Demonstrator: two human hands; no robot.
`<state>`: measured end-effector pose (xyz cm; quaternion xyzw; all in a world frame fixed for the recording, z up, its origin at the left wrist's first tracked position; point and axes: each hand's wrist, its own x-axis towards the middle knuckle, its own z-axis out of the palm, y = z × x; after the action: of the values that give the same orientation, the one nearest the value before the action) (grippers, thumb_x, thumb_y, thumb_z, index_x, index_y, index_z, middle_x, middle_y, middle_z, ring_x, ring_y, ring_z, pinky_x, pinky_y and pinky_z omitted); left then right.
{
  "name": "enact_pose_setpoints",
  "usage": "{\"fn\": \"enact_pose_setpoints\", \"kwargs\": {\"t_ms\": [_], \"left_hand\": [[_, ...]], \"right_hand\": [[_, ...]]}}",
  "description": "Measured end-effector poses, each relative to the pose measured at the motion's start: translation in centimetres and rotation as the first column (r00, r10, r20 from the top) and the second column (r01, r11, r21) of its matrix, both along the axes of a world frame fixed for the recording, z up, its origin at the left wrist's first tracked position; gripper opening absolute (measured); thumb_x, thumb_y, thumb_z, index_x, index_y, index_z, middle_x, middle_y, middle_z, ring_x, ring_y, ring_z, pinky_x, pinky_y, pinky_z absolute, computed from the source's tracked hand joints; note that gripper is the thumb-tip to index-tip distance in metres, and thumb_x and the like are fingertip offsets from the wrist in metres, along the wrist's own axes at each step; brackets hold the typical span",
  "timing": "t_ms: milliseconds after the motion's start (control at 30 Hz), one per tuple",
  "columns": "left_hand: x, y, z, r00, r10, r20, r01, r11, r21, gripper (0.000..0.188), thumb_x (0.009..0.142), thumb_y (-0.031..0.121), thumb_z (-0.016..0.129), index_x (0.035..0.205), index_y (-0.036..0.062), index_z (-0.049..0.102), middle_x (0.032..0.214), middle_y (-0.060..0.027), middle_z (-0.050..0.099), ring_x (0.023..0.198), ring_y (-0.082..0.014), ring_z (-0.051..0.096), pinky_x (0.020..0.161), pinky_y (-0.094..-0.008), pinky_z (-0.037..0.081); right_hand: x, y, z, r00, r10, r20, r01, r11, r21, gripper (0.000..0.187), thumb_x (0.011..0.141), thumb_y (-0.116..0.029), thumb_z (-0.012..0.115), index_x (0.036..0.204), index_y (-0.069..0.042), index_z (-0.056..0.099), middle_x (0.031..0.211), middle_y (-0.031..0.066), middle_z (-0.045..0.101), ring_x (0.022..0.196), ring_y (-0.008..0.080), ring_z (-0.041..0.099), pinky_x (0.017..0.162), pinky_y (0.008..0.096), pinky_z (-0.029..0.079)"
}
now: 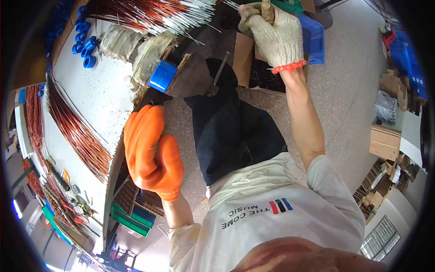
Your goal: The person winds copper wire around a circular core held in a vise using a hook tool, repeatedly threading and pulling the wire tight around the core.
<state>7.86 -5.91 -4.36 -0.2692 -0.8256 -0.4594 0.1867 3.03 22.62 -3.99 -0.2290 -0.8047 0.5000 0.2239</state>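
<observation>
My left hand (154,152), in an orange coated glove, is beside the worktable's edge. Its fingers are loosely bent, with a gap before the thumb, and I see nothing in them. My right hand (277,38), in a dirty white knit glove with a red cuff, is raised at the top, over an open cardboard box (243,59). Its fingers are curled in; what they hold, if anything, I cannot make out. Between the hands, a fixture with a blue block (163,76) and a dark metal plate (195,77) juts from the table, beside padding wrapped in worn tape (152,56).
Copper-coloured wires with white ends (181,18) lie at the table's far end. Another wire bundle (81,131) rests on the white tabletop (111,86), near several blue rings (89,61). Green bins (131,220) stand below the table. A blue crate (313,38) sits at right.
</observation>
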Motion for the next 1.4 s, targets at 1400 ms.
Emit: {"fn": "enact_pose_setpoints", "kwargs": {"t_ms": [1400], "left_hand": [[1.7, -0.3, -1.0, 0.994, 0.038, 0.104, -0.034, 0.999, -0.037, 0.033, 0.086, -0.007, 0.061, 0.117, -0.0072, 0.072, 0.113, -0.0177, 0.075, 0.114, -0.034, 0.067, 0.11, -0.0454, 0.043]], "right_hand": [[2.6, -0.2, -2.3, 0.987, 0.125, -0.1, -0.15, 0.942, -0.299, 0.02, 0.097, -0.014, 0.066, 0.104, 0.003, 0.074, 0.079, 0.0073, 0.071, 0.045, 0.0064, 0.054, 0.041, 0.0224, 0.04]]}}
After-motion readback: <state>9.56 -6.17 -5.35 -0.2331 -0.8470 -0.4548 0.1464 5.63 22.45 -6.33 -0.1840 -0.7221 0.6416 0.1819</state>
